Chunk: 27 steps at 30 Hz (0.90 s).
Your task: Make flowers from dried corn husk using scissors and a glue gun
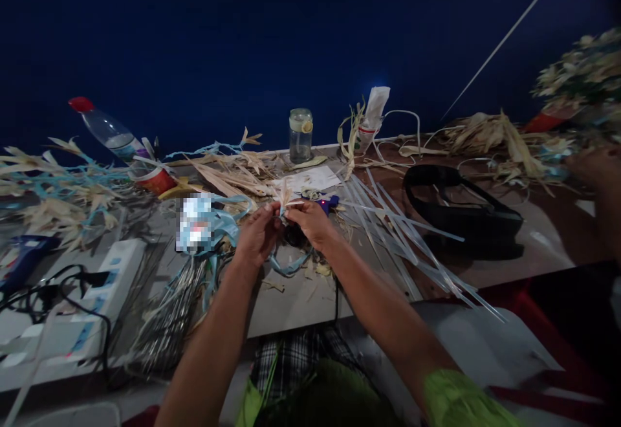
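Note:
Between both hands, over the table's middle, is a small pale husk flower point(285, 197) with pinkish-cream petals pointing up. My left hand point(259, 231) pinches it at its base from the left. From the right, my right hand point(313, 221) grips the same base with thumb and fingers closed. A light-blue strip point(290, 268) hangs in a loop below the hands; its upper end is hidden by the fingers. Just behind my right hand lies a blue-purple glue gun point(332, 203) with a small red light. Crumpled blue strips point(226, 223) lie left of my left hand.
Clear glue sticks point(388, 229) fan out on the right, beside a black strapped device point(466, 220). A glass jar point(301, 137) and tilted bottle point(109, 131) stand behind. Thin wires point(169, 317) and a power strip point(114, 284) lie left. Another person's hand point(592, 163) is far right.

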Tool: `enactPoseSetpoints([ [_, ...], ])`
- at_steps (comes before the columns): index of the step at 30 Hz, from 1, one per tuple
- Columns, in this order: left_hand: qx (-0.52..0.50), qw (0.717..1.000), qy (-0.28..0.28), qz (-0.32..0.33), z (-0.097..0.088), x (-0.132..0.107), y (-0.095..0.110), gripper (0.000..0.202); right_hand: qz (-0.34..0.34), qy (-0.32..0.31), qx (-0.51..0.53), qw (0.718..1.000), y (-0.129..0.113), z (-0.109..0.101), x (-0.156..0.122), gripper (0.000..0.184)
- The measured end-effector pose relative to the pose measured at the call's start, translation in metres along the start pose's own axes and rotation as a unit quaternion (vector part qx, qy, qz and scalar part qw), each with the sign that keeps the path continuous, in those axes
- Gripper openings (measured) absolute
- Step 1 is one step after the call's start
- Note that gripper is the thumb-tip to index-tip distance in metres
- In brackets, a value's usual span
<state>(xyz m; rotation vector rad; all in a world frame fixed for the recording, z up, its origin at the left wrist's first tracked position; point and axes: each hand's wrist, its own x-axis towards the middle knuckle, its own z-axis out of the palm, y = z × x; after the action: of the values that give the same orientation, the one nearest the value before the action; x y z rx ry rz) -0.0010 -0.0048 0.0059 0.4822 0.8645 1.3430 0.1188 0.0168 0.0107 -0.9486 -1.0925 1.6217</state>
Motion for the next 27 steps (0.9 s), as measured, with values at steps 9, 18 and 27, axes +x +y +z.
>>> enactPoseSetpoints([
  [9, 0.014, 1.000, 0.009, -0.003, 0.000, 0.001, -0.004, 0.036, 0.000, 0.010, -0.045, 0.999, 0.010, -0.006, 0.006, 0.013],
  [18, 0.048, 0.999, -0.014, 0.005, 0.000, 0.001, -0.005, 0.030, -0.067, 0.031, -0.197, 0.978, 0.013, -0.011, 0.007, 0.013],
  [27, 0.076, 0.996, -0.052, 0.011, -0.003, 0.002, -0.006, 0.033, -0.116, 0.090, -0.362, 0.921, 0.005, -0.011, -0.002, 0.009],
])
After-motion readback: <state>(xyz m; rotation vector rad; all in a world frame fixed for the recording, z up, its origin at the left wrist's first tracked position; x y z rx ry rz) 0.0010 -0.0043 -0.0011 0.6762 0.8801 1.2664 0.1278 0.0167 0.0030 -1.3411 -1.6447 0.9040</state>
